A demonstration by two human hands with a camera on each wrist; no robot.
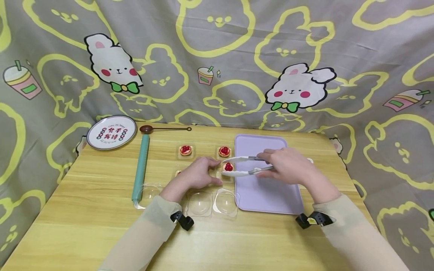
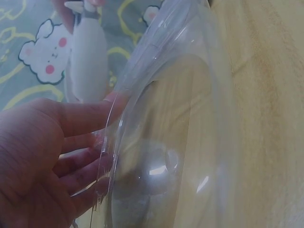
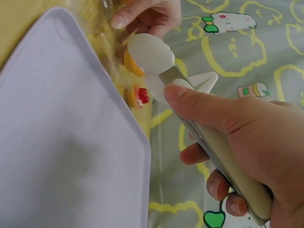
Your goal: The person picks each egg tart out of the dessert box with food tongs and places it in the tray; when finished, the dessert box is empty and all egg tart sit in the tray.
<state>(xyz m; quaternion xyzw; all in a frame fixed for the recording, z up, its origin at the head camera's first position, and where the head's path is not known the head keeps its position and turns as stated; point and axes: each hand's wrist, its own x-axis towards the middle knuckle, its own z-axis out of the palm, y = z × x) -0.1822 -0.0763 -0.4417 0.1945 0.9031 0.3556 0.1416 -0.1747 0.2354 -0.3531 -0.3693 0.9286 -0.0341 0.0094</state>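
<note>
My right hand (image 1: 288,165) grips tongs (image 1: 237,173) with white tips, which sit on either side of a small tart (image 1: 228,166) with red topping. In the right wrist view, the tart's orange side (image 3: 133,65) shows at the white tip. That tart is over a clear plastic box (image 1: 226,178) beside the tray. My left hand (image 1: 200,174) holds the box's edge, thumb and fingers spread around it. A clear domed lid (image 2: 175,156) fills the foreground of the left wrist view. Other tarts (image 1: 185,150) (image 1: 224,151) sit in clear boxes behind; another is partly hidden by my left hand.
A lilac tray (image 1: 268,195) lies under my right hand. Clear lids (image 1: 199,203) (image 1: 225,202) (image 1: 149,194) stand nearer me. To the left are a teal roll (image 1: 141,165), a brown ladle (image 1: 146,129) and a white plate (image 1: 112,132). Patterned cloth (image 1: 217,64) hangs behind the table.
</note>
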